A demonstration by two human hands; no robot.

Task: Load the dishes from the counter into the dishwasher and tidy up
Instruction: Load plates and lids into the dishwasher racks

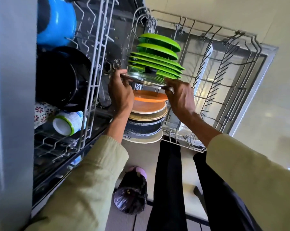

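Note:
A glass pot lid (145, 78) with a black knob and steel rim stands between the plates in the lower dishwasher rack (224, 77). My left hand (121, 92) grips its left rim and my right hand (180, 95) grips its right rim. Behind the lid stand several green plates (157, 54). In front of it stand an orange plate (149, 97) and several more plates, beige, gold, dark speckled and white (146, 127).
The upper rack (91, 67) at left holds a blue bowl (57, 25), a black pot (64, 79), a floral cup (41, 114) and a white-and-green mug (67, 122). A purple bin with a black bag (132, 194) stands on the floor by my legs.

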